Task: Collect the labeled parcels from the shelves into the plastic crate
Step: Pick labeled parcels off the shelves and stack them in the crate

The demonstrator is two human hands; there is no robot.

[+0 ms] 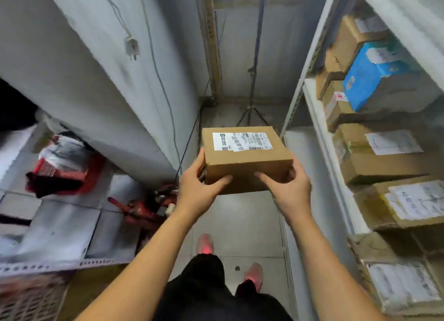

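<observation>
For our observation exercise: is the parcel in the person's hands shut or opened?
Shut: the parcel has a flat top, no flap raised; left hand and right hand grip it.

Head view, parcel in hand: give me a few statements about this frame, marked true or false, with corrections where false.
1. The left hand and right hand both hold the cardboard parcel. True.
2. The parcel's white label faces downward. False: it is on the top face, towards the camera.
3. The parcel rests on the right shelf. False: it is held in the air over the aisle floor, apart from the shelf.
4. A blue parcel lies among brown boxes on that shelf. True.
</observation>
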